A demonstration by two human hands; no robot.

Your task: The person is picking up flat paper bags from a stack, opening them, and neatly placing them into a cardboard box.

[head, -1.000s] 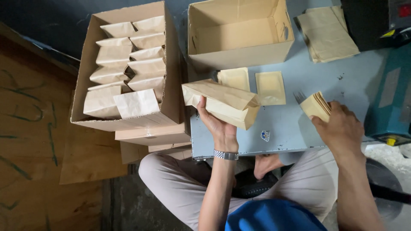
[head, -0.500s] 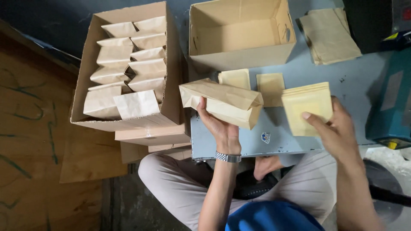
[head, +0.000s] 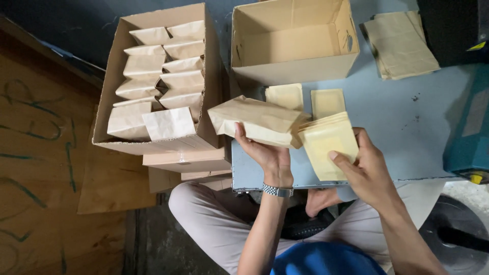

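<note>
My left hand [head: 266,154] grips a brown paper bag [head: 254,120] from below and holds it on its side, mouth toward the right. My right hand [head: 365,167] holds a stack of flat yellowish packets [head: 328,140] and brings its top edge up against the bag's open end. Both hover over the near edge of a blue-grey table [head: 397,127]. Two more flat packets [head: 305,99] lie on the table just behind the bag.
A cardboard box [head: 114,102] at the left holds several filled brown bags in rows. An open, hollow cardboard box [head: 295,63] stands at the back centre. A pile of flat brown bags [head: 400,43] lies at the back right. A teal machine [head: 466,132] stands at the right edge.
My right hand has carried the packet stack leftward from the table's right side until it meets the bag's open end. The left hand and bag have barely moved.
</note>
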